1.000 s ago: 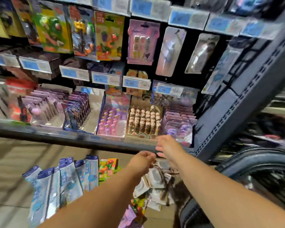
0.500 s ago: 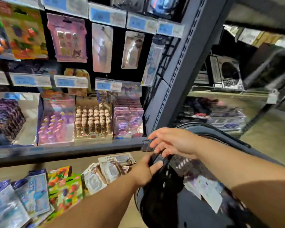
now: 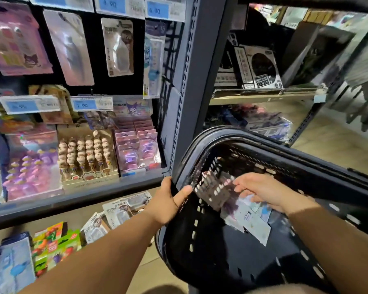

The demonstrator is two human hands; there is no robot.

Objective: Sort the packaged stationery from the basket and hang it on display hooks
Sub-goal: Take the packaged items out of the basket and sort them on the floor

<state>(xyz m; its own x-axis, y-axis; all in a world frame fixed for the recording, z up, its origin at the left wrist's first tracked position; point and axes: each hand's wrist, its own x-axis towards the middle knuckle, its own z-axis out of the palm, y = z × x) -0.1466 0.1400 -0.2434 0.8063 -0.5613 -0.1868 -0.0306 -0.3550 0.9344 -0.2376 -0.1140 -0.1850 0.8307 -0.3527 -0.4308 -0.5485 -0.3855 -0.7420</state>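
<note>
left hand grips basket rim, lower centre: hold it steady. right hand, fingers loosely extended, empty: pinch one packet.

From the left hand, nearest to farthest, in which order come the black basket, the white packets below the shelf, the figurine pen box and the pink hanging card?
1. black basket: rim gripped by left hand.
2. white packets: just left, below shelf.
3. figurine pen box: on shelf, farther left.
4. pink hanging card: top left.

Swung right, away from shelf. Now gripping basket rim with left hand; right hand lowered inside, over loose packets.
</note>
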